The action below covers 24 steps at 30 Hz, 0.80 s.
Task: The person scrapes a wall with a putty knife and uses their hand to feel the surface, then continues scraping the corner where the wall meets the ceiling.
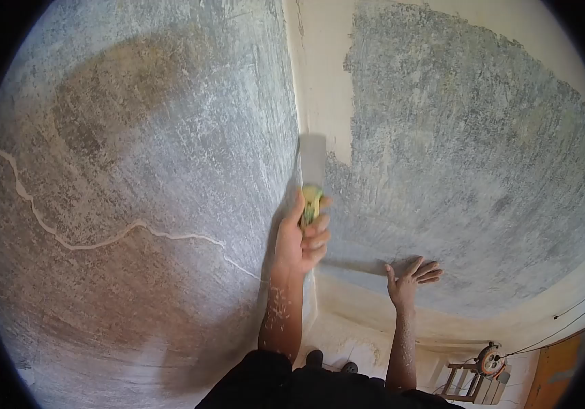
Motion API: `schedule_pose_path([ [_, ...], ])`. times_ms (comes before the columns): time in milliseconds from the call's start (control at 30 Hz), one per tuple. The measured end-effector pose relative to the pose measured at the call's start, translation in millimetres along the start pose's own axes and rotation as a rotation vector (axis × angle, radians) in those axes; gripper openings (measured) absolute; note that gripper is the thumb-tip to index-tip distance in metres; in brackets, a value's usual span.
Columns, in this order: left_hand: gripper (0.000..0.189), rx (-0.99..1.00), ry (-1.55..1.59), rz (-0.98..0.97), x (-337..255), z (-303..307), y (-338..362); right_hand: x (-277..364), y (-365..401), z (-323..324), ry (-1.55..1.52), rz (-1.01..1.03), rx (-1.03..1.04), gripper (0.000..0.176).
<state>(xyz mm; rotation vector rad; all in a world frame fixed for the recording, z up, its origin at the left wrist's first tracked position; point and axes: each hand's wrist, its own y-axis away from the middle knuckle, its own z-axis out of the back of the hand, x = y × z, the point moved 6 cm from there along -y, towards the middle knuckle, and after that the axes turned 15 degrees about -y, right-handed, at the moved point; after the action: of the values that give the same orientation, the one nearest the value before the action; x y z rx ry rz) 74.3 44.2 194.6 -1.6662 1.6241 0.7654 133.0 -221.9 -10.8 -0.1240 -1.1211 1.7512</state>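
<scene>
My left hand (301, 238) is closed around the yellow-green handle of a putty knife (312, 163). The knife points upward, its wide grey blade, slightly blurred, lying over the inner corner where two walls meet. Beside it, on the right wall (436, 136), a cream strip borders a patchy grey-blue area. Lower down, my right hand (412, 276) is at the right wall, fingers spread and no tool in it. Pale flakes dot both forearms.
Across the left wall (170, 136) runs a pale, wavy crack line (101, 242). Below are my shoes (315, 358) on a pale floor. At lower right, an orange cable reel (491, 360) sits by a wooden stool (461, 382), its cable rising along the wall near a brown wooden panel (553, 371).
</scene>
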Motion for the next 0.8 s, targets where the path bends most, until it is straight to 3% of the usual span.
schedule_pose_path([
  [133,0.052,-0.015,0.132,0.131,46,24,25,-4,0,-2,0.0,-0.011,0.008,0.106],
  [233,0.051,0.104,0.331,0.178,50,17,32,-2,-1,-3,0.003,-0.029,0.002,0.105],
  [433,0.051,0.306,0.331,0.155,33,19,25,-2,-3,0,-0.011,-0.014,-0.019,0.106],
  [533,0.05,0.347,0.327,0.189,37,18,23,0,-3,1,-0.001,0.007,-0.03,0.106],
  [633,0.049,0.295,0.297,0.122,5,8,6,2,-3,1,0.006,-0.008,-0.033,0.106],
  [667,0.048,0.373,0.294,0.081,-4,1,4,3,-3,1,0.007,-0.014,-0.033,0.106],
  [800,0.046,0.342,0.414,0.146,28,6,17,0,-4,2,-0.002,-0.004,-0.021,0.107],
])
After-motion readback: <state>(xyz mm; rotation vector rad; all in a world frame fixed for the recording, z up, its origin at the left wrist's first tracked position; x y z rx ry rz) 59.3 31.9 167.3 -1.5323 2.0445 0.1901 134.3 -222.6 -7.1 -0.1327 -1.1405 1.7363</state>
